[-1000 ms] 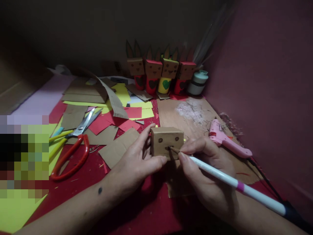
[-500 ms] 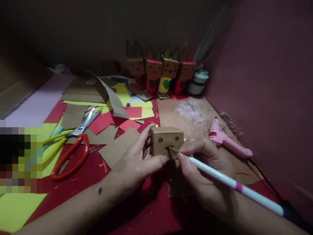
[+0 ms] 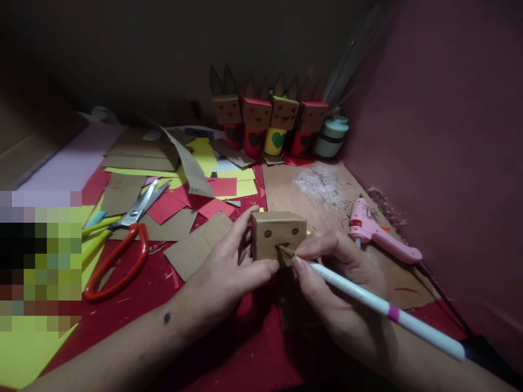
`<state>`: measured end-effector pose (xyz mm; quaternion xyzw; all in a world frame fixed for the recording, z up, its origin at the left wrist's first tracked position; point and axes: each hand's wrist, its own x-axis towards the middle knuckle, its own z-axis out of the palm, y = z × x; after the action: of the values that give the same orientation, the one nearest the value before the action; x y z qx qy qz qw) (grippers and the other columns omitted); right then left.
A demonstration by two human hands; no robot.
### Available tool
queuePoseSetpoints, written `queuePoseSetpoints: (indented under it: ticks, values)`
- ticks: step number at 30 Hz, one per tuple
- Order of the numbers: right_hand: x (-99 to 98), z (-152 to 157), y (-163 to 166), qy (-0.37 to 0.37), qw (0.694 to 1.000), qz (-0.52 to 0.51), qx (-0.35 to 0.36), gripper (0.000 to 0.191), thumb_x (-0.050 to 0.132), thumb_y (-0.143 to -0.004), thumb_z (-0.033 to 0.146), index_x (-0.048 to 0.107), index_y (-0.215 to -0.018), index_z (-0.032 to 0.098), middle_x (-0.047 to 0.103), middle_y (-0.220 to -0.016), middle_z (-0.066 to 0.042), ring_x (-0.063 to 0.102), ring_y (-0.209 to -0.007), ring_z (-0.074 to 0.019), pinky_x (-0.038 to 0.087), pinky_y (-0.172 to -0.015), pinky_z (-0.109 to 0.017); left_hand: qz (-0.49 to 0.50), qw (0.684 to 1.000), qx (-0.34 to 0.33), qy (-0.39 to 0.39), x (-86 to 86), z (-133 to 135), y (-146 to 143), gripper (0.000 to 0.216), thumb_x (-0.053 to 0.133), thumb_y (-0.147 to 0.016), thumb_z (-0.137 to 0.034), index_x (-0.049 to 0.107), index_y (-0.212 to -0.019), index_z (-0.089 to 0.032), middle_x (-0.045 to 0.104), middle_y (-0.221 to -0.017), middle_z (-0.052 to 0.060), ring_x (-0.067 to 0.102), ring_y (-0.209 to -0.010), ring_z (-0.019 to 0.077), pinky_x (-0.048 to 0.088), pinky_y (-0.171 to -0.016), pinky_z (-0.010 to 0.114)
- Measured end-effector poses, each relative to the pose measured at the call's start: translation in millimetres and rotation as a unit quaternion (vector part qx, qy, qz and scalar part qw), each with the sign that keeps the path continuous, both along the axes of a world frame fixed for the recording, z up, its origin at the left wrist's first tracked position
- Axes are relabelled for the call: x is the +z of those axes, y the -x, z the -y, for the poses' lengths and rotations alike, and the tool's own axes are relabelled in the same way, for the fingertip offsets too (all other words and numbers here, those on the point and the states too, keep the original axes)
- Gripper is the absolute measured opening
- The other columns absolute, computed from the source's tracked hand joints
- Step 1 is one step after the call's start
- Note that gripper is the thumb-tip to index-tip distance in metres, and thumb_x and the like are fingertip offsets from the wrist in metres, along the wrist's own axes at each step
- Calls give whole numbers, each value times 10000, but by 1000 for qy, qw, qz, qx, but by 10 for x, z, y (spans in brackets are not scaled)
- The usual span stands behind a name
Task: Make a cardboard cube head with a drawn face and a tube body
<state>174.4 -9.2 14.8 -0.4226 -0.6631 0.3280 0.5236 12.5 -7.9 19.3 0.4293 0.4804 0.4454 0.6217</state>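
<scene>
A small cardboard box (image 3: 278,235) with two drawn dots on its front stands in the middle of the table. My left hand (image 3: 229,267) grips it from the left, thumb under the front and fingers behind. My right hand (image 3: 339,283) pinches a white marker with a pink band (image 3: 379,310); its brown tip touches the box front below the dots, where a short dark line is drawn.
Red-handled scissors (image 3: 122,239) lie left among red, yellow and cardboard scraps. A pink glue gun (image 3: 378,234) lies right on a cardboard sheet (image 3: 322,190). Several finished box figures (image 3: 267,122) and a white jar (image 3: 332,137) stand at the back. A dark red wall (image 3: 449,136) closes the right.
The marker tip has shifted slightly left along the box front, and my right hand has moved a little with it. My left hand and the box have stayed put.
</scene>
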Motion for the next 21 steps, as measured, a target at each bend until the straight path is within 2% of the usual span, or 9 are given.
queuePoseSetpoints:
  ticks: [4,9,15,21]
  values:
    - [12,-1,11,-8,1000,-4,4,140,624,-797,129,558,-767,249,579,-631,50,550,-518,-106,467,-478,-210,-1,1000,0,-5,-13,16,1,847,754,-780,-179,370,-1534,-170,599,-1444,155,588,-1287,322,496,-1018,340]
    - [29,13,1,24,999,-41,9,158,633,-810,134,548,-777,263,572,-615,65,548,-475,-102,432,-415,-195,10,1000,8,1,-27,33,3,903,780,-772,-189,324,-1551,-182,582,-1469,137,527,-1356,307,482,-1038,310]
    - [44,16,-1,21,998,-54,10,179,618,-802,114,536,-757,266,503,-537,80,487,-406,-92,388,-370,-195,11,1000,-8,-18,-22,-4,-11,788,770,-771,-184,430,-1482,-175,614,-1414,159,585,-1282,334,507,-1003,353]
    - [33,17,2,37,998,-54,7,175,622,-802,118,536,-768,268,459,-504,97,435,-369,-83,354,-352,-194,10,1000,-2,-24,-34,-9,-1,747,802,-732,-191,510,-1418,-181,701,-1257,145,613,-1223,350,520,-972,385]
